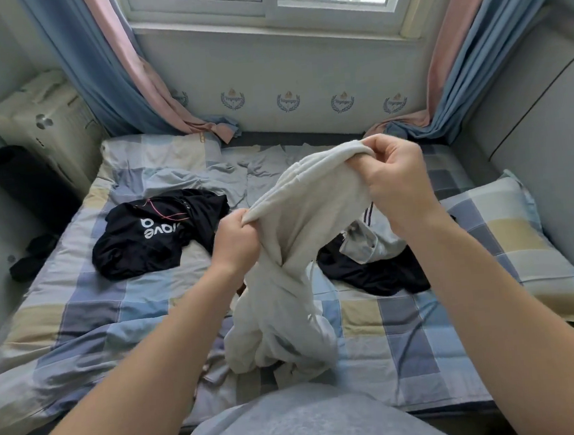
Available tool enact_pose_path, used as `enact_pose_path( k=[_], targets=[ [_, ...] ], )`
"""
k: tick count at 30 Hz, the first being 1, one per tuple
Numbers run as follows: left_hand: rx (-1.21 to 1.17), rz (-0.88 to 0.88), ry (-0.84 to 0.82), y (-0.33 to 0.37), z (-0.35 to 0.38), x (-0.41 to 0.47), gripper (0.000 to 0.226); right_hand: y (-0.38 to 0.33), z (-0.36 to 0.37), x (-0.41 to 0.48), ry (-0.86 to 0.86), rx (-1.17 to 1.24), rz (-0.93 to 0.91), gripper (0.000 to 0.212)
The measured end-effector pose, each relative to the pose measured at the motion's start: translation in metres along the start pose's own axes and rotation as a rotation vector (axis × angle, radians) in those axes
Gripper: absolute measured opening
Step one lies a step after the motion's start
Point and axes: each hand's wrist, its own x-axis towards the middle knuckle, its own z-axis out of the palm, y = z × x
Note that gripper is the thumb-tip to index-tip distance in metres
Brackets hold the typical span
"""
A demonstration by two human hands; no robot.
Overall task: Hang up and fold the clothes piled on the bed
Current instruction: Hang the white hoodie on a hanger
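Aloft: cream garment (296, 223), bunched above the checked bed (80, 312)
Left hand (235, 238): clenched on its edge
Right hand (396, 181): pinching its upper hem

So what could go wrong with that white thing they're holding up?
The white garment is twisted below where the left hand and right hand grip it, so it may fold crooked unless untwisted. Its lower end rests bunched on the bed, so it could stay creased.
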Motion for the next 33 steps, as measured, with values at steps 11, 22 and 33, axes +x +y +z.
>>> enact_pose_path(
  k=[11, 22, 33],
  targets=[
    [-0.209, 0.509, 0.013, 0.179, -0.041, 0.037, 0.044, -0.158, -0.042, 0.079, 0.148, 0.132, -0.369, 0.029],
    [-0.207, 0.742, 0.205, 0.343, -0.071, 0.042, 0.043, -0.289, -0.087, 0.098, 0.282, 0.156, -0.707, 0.037],
    [0.422, 0.514, 0.046, 0.238, -0.028, 0.063, 0.038, -0.281, -0.089, 0.12, 0.27, 0.041, -0.635, 0.027]
  ],
)
